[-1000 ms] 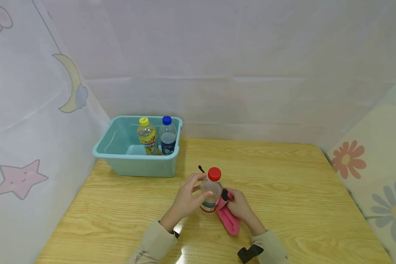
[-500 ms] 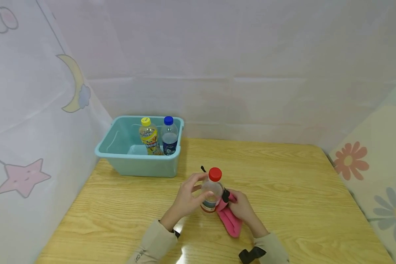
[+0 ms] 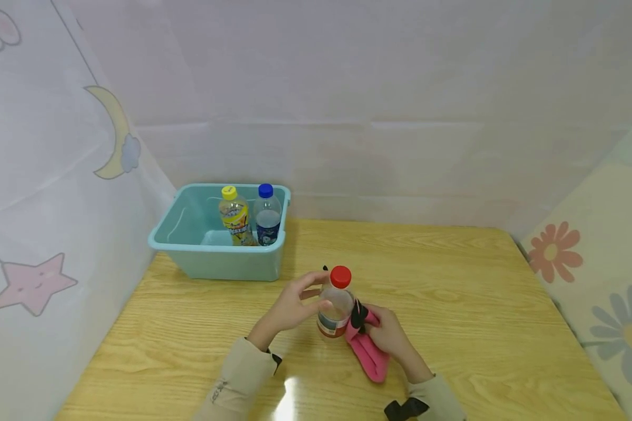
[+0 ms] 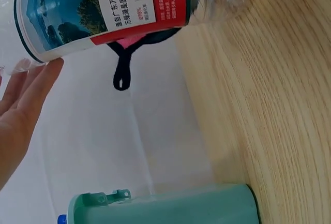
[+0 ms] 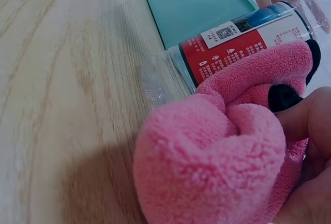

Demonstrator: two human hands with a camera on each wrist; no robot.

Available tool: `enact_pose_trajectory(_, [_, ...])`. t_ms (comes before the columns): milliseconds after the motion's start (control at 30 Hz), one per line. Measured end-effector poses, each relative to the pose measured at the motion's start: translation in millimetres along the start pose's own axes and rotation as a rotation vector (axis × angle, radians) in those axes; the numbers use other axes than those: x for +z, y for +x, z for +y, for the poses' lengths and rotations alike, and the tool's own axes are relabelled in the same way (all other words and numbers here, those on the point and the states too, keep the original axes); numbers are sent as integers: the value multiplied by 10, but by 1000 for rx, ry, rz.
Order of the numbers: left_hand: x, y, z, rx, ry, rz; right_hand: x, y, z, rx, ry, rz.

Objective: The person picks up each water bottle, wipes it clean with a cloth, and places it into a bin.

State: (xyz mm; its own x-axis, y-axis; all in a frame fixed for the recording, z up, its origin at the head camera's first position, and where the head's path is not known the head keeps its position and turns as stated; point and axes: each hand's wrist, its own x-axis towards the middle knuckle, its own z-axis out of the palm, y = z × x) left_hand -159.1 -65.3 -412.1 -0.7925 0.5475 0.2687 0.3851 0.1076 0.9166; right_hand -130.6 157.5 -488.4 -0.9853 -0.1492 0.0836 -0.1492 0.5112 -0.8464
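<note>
A clear plastic bottle (image 3: 336, 304) with a red cap and a red, white and blue label stands over the wooden table in the head view. My left hand (image 3: 294, 304) holds it from the left around its upper part, thumb in front and fingers behind. In the left wrist view, the fingertips touch the bottle (image 4: 103, 9) above its label. My right hand (image 3: 388, 332) grips a folded pink fluffy cloth (image 3: 370, 358) with black trim, which lies against the bottle's right side. A black hanging loop (image 4: 122, 71) of the cloth shows beyond the bottle. The right palm is mostly hidden.
At the back left of the wooden table (image 3: 426, 275) sits a light blue plastic basin (image 3: 226, 263). Inside it stand a yellow-capped bottle (image 3: 235, 219) and a blue-capped bottle (image 3: 267, 219). A printed cloth backdrop (image 3: 347, 117) rises behind and beside the table.
The bottle has turned a little, showing a different part of its label. My left hand has shifted slightly left, while the right hand and pink cloth have moved slightly right and nearer.
</note>
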Motion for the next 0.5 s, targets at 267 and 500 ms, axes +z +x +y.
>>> enact_pose_trajectory(267, [-43,27,113,0,-29,-39,-96,-40,-59,30,36,69])
enact_pose_trajectory(500, [-53,27,148,-3,-29,-51,-263,-57,-186,29,59,136])
